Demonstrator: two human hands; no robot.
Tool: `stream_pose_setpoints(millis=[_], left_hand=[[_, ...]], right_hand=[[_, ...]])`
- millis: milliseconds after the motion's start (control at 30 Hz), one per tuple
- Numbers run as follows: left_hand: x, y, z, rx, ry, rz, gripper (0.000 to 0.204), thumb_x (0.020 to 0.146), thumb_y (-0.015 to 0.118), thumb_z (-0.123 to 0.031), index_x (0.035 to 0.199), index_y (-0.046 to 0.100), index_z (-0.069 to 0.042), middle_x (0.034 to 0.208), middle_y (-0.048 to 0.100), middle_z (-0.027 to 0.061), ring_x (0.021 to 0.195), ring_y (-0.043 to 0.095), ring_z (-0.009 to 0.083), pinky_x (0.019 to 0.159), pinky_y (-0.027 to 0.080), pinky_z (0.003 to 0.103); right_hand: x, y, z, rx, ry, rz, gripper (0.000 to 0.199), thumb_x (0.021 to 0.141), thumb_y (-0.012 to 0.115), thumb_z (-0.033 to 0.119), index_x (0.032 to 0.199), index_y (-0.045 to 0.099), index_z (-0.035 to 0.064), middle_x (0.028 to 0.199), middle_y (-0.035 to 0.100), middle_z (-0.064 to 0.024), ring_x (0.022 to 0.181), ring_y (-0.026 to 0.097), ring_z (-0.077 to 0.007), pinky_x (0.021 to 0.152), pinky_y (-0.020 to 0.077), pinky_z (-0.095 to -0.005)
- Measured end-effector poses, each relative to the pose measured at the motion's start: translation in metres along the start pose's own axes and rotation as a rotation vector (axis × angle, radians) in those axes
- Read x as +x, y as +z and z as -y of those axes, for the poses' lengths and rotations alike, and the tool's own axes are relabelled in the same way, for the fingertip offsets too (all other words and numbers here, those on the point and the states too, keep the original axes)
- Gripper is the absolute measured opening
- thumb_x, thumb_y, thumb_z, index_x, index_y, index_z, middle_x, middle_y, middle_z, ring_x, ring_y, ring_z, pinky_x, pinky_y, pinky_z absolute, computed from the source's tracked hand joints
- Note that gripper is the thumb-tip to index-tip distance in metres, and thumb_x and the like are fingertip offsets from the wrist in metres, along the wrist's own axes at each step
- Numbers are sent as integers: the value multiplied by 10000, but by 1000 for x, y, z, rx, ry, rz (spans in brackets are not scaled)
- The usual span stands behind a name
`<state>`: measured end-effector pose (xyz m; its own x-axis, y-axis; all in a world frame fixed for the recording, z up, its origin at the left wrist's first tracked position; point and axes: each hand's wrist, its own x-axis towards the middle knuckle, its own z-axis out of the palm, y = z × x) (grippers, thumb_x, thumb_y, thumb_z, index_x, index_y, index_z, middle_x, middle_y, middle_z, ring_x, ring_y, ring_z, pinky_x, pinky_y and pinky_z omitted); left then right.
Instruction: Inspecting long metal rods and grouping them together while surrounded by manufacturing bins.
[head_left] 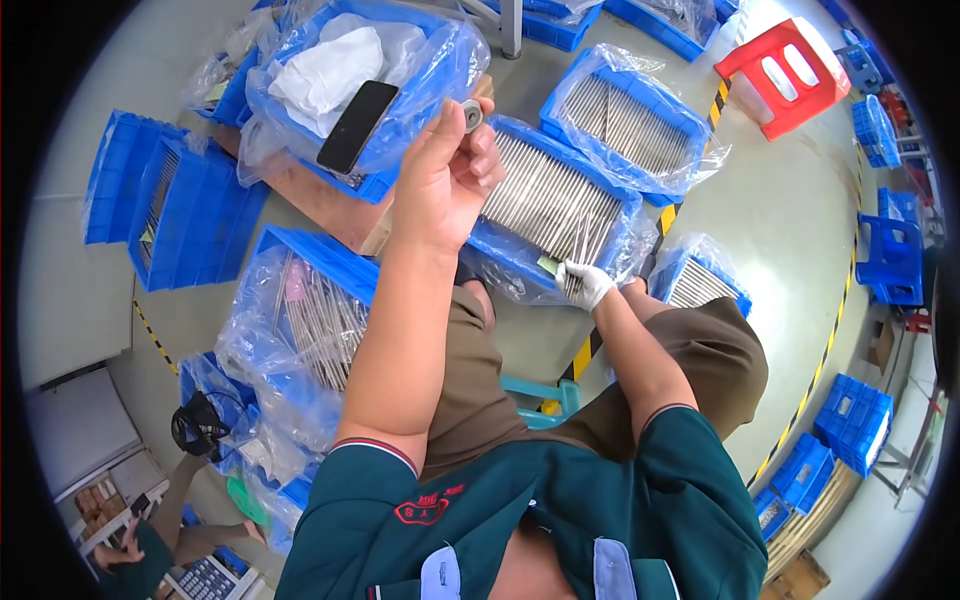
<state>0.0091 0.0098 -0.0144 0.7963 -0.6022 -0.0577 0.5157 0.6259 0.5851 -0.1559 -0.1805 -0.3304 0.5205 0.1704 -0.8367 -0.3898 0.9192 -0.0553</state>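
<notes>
My bare left hand (445,175) is raised over the crates. Its fingers are closed on a small round metal ring (472,116) with a hole in the middle. Lower and to the right, my right hand (588,287) wears a white glove. Its fingers are closed round the near ends of a few thin metal rods (578,245), which lie askew over the others. Beneath them a plastic-lined blue crate (515,262) holds a row of similar rods (550,195). A small greenish tag (547,265) sits beside the gloved fingertips.
A black phone (357,127) rests on a lined crate with white cloth (330,75). More rod crates (640,115) stand around me. A red stool (785,75) is far right; my legs straddle a teal stool (540,400). Another person (150,545) is at lower left.
</notes>
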Motion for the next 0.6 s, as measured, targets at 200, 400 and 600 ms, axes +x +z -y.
stream_pose_setpoints(millis=[200, 400, 600], left_hand=[[-1, 6, 0, 7, -30, -33, 415, 905, 536, -364, 1095, 517, 5, 707, 457, 12, 612, 392, 97, 545, 327, 230], [6, 4, 3, 29, -57, -32, 420, 928, 481, -382, 1122, 516, -11, 718, 447, 12, 610, 378, 96, 557, 313, 231], [9, 0, 2, -1, -77, -9, 420, 934, 467, -381, 1139, 510, -17, 721, 442, 14, 617, 376, 99, 559, 317, 235]], right_hand=[[49, 0, 34, 36, -50, -35, 145, 930, 472, 149, 944, 516, 12, 817, 581, -102, 731, 604, -227, 695, 556, -369], [90, 10, 53, -88, -109, -153, 126, 931, 449, 130, 937, 505, 17, 876, 600, -120, 758, 610, -252, 679, 557, -407], [118, -10, 57, -404, -171, -400, 186, 865, 558, 122, 1004, 538, 1, 870, 621, -149, 763, 634, -291, 647, 531, -465]])
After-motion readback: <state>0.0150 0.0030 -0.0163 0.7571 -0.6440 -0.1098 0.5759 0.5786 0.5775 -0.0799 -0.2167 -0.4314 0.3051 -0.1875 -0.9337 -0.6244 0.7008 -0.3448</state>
